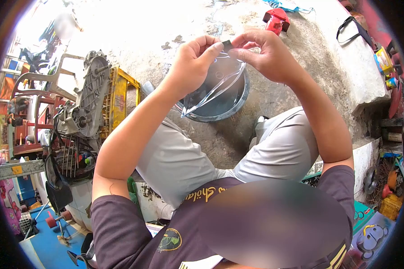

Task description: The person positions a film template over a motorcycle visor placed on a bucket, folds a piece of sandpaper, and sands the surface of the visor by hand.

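A small dark piece (pixel 227 45) was above the round bucket (pixel 211 119), the left hand (pixel 191 65) pinching it between thumb and finger, the right hand (pixel 268 54) clamping its other side with its fingertips. Pale, thin strands (pixel 192 108) trailed across the bucket's mouth; its dark contents were unclear. Around lay rough, stained floor (pixel 267 94). A glossy red thing (pixel 277 21) lay beyond; a ribbed metal casing (pixel 92 98) and yellow crate (pixel 120 98) crowded the left.

I see one camera, worn on the head, facing forward and steeply down past the shirt (pixel 166 215), the left hand (pixel 194 65) and right hand (pixel 268 56) near.
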